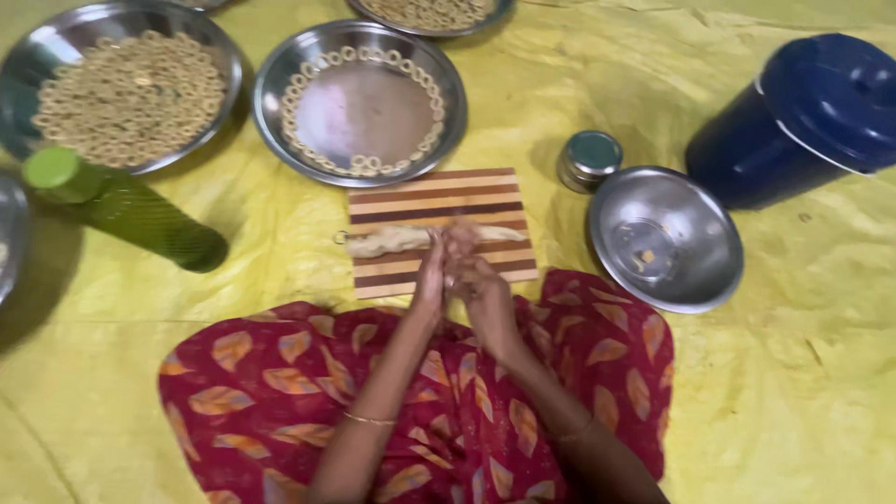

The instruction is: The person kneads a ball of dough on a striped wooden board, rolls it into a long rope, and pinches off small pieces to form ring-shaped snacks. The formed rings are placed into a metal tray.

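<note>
Both hands, left hand (431, 271) and right hand (478, 285), press together on a dough roll (401, 240) lying across the striped board (439, 191); how far their grip closes cannot be told. Ring-filled steel plates (359, 103) sit beyond, an empty steel bowl (665, 238) right.

A home floor set up for cooking; a yellow sheet (793, 373) covers it. Steel plates (271, 112) and a striped board (439, 191) lie about.

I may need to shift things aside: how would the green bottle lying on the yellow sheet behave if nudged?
The green bottle lies on its side and looks round, so it would probably roll. It rests on the wrinkled yellow sheet, which may slow it. Its weight cannot be judged.
</note>
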